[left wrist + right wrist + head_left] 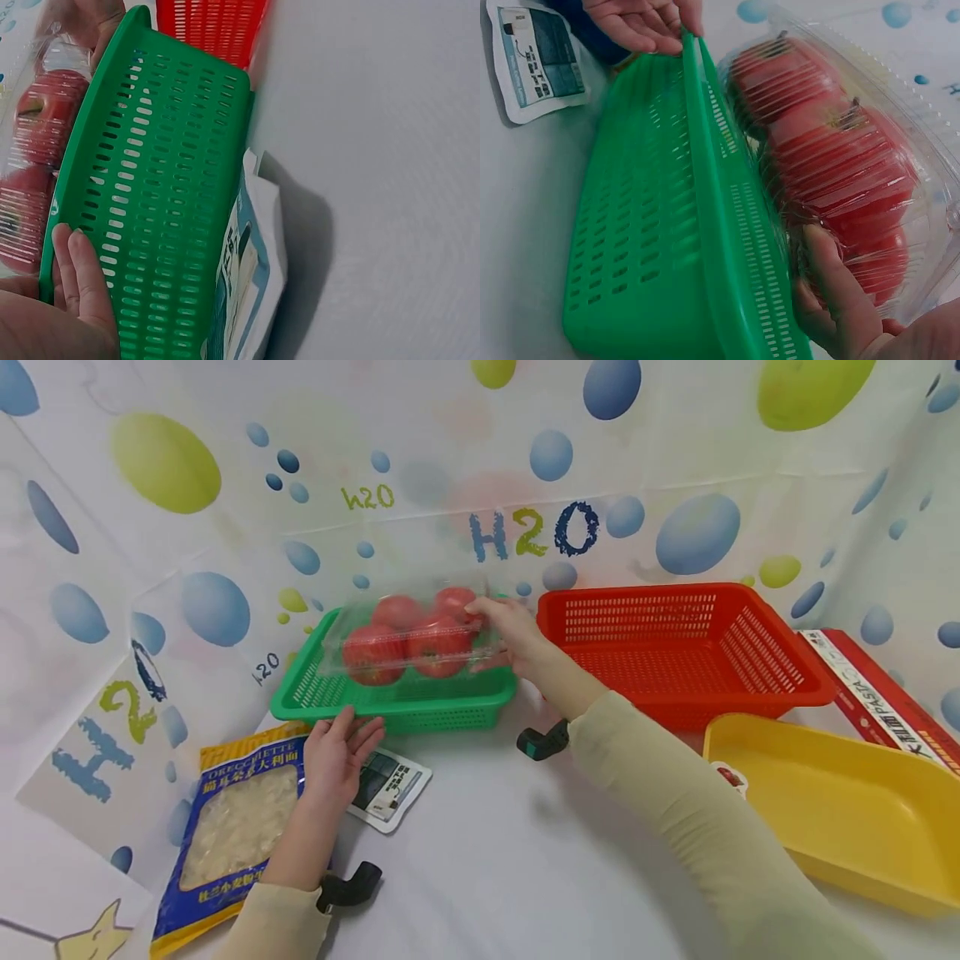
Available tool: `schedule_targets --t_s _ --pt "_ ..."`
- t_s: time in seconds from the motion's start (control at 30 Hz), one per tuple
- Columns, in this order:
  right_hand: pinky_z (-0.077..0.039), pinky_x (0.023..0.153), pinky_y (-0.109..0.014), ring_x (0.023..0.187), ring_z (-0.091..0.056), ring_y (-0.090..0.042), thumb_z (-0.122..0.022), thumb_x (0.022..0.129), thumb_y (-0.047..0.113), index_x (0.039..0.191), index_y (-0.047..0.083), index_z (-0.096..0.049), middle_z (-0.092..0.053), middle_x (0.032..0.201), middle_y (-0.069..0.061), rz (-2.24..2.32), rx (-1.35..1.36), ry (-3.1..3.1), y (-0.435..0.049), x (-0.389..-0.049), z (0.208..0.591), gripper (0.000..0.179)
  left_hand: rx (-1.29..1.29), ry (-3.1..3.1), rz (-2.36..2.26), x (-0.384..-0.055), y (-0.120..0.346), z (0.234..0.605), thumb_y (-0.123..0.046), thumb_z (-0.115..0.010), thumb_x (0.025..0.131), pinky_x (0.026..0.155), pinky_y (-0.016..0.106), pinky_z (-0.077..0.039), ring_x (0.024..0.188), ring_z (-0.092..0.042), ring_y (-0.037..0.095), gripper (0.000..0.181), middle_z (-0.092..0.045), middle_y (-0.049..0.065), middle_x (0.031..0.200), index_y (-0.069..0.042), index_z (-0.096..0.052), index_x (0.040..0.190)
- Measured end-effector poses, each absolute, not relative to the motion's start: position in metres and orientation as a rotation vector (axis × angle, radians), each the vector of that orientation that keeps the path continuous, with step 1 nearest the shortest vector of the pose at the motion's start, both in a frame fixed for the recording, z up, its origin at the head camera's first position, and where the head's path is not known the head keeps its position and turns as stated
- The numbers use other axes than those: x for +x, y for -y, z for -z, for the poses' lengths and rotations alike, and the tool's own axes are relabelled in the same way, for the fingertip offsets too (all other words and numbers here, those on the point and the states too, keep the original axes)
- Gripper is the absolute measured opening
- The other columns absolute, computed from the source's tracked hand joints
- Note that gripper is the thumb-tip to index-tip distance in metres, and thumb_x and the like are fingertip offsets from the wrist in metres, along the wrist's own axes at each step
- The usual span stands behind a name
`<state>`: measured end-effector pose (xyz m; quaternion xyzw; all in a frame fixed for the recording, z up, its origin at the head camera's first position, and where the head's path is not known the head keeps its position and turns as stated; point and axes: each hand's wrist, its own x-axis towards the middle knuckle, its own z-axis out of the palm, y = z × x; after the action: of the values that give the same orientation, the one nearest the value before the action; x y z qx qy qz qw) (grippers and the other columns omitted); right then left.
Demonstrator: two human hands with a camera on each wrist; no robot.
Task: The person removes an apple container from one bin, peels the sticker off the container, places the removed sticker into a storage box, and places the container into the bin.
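My right hand (pixel 513 631) grips the right end of a clear plastic box (pixel 922 172) of red apples (pixel 438 643). In the head view the box is tilted over the green basket (pixel 420 720). The right wrist view shows the thumb on the box's side beside the basket rim. At the basket's front left, my left hand (pixel 335 760) holds the rim, with fingers (pixel 88 281) lying along the outer wall and the thumb toward the inner side. A white and dark pouch (pixel 390 789) lies beside the left hand, against the basket's front.
A blue and yellow pasta bag (pixel 240 827) lies at the left. The red basket (pixel 675 702) stands right of the green one, with a yellow tray (pixel 847 793) before it. A red pasta box (pixel 885 693) is at far right. Patterned cloth hangs behind.
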<state>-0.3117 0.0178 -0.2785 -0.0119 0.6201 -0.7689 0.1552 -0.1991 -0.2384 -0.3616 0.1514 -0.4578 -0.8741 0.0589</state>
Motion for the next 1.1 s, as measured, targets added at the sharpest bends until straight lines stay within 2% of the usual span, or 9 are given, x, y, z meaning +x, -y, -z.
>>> schedule_targets --t_s 0.17,0.4,0.53,0.7,0.97,1.1 --pt "-0.060 0.073 -0.049 0.104 -0.062 -0.043 -0.065 0.094 0.032 0.140 0.012 -0.050 -0.043 0.145 -0.007 2.161 -0.054 -1.758 -0.012 -0.319 0.280 0.053 0.458 1.368 2.685 -0.201 0.238 0.359 -0.020 -0.052 0.106 0.084 0.033 -0.057 0.087 -0.074 0.020 0.024 -0.068 0.008 0.098 -0.009 -0.042 0.125" --pt "-0.060 0.072 -0.050 0.111 -0.057 -0.047 -0.066 0.092 0.031 0.141 0.011 -0.048 -0.037 0.149 -0.008 2.088 -0.009 -1.760 -0.007 -0.330 0.285 0.056 0.480 1.367 2.692 -0.200 0.236 0.361 -0.020 -0.052 0.106 0.086 0.034 -0.057 0.089 -0.074 0.020 0.028 -0.068 0.007 0.100 -0.011 -0.042 0.131" --pt "-0.060 0.074 -0.052 0.116 -0.053 -0.050 -0.066 0.092 0.031 0.143 0.011 -0.047 -0.031 0.155 -0.009 2.039 0.008 -1.778 -0.003 -0.336 0.286 0.058 0.501 1.358 2.682 -0.198 0.237 0.363 -0.021 -0.053 0.106 0.085 0.034 -0.057 0.088 -0.074 0.020 0.025 -0.067 0.006 0.098 -0.013 -0.043 0.127" --pt "-0.059 0.075 -0.055 0.117 -0.051 -0.049 -0.069 0.090 0.029 0.145 0.012 -0.046 -0.031 0.155 -0.010 1.963 0.052 -1.792 0.000 -0.343 0.289 0.062 0.512 1.365 2.674 -0.198 0.237 0.365 -0.021 -0.052 0.106 0.085 0.034 -0.057 0.087 -0.074 0.019 0.020 -0.068 0.006 0.094 -0.012 -0.044 0.122" --pt "-0.052 0.087 -0.065 0.130 -0.043 -0.045 -0.070 0.090 0.019 0.142 0.007 -0.050 -0.034 0.155 -0.010 1.928 0.070 -1.794 0.008 -0.346 0.289 0.056 0.458 1.418 2.648 -0.200 0.238 0.363 -0.021 -0.051 0.106 0.086 0.033 -0.057 0.087 -0.073 0.018 0.029 -0.068 0.006 0.093 -0.009 -0.042 0.131" --pt "-0.042 0.097 -0.070 0.138 -0.034 -0.046 -0.069 0.092 0.016 0.149 0.006 -0.043 -0.028 0.159 -0.011 1.940 0.114 -1.742 0.012 -0.350 0.292 0.064 0.480 1.440 2.639 -0.200 0.238 0.361 -0.021 -0.050 0.107 0.086 0.032 -0.057 0.087 -0.072 0.017 0.028 -0.067 0.005 0.093 -0.009 -0.041 0.132"
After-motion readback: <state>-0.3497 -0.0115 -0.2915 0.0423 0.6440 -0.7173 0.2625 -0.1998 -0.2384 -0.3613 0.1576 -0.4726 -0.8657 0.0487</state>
